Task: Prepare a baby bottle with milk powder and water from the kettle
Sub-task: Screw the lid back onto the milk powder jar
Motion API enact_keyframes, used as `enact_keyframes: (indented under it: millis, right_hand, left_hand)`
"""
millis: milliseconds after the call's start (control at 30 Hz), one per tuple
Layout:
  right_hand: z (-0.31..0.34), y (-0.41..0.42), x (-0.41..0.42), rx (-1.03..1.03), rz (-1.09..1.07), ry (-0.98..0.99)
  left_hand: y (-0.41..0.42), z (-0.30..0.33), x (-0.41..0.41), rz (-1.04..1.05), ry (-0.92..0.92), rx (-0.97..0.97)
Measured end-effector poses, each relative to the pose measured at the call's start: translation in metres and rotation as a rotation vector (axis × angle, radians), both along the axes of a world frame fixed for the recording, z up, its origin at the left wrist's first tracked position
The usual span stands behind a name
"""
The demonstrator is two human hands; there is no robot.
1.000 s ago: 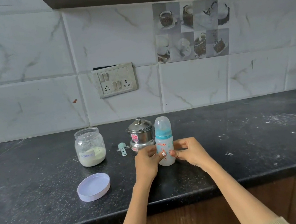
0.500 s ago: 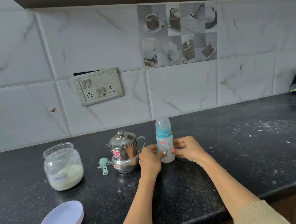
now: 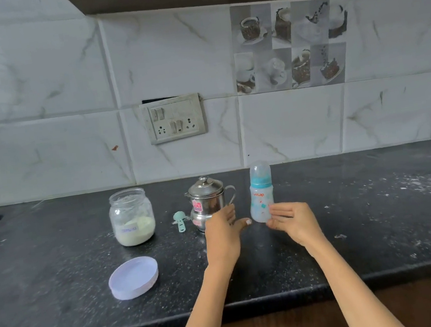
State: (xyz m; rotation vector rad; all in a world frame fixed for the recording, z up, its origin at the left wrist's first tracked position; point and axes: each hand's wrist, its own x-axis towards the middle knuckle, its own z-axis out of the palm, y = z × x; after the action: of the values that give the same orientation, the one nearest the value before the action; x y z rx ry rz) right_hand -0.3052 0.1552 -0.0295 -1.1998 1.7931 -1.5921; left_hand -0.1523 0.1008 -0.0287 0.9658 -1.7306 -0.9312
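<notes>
Black counter (image 3: 358, 226): one bottle (image 3: 261, 198), one kettle (image 3: 206, 204), two hands.

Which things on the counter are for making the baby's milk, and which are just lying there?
For the milk:
- baby bottle
- steel kettle
- jar of milk powder
- small scoop
- jar's lid, lying off

Just there:
- switch and socket plate on the wall
- coffee picture tiles
- white specks scattered on the counter
</notes>
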Motion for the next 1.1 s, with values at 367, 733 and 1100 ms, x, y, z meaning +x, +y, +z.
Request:
enact_keyframes:
  millis: [367, 733, 1100]
  right_hand:
    - [-0.015, -0.010, 0.153, 0.046, 0.408, 0.057]
    - [-0.013, -0.021, 0.181, 0.103, 0.504, 0.116]
    - [-0.008, -0.043, 0.192, -0.111, 0.484, 0.141]
  left_hand:
    - [0.047, -0.016, 0.145, 0.563, -0.154, -0.118]
    - [0.028, -0.015, 0.176, 0.612, -0.456, 0.150]
    - [0.001, 0.002, 0.166, 0.455, -0.089, 0.106]
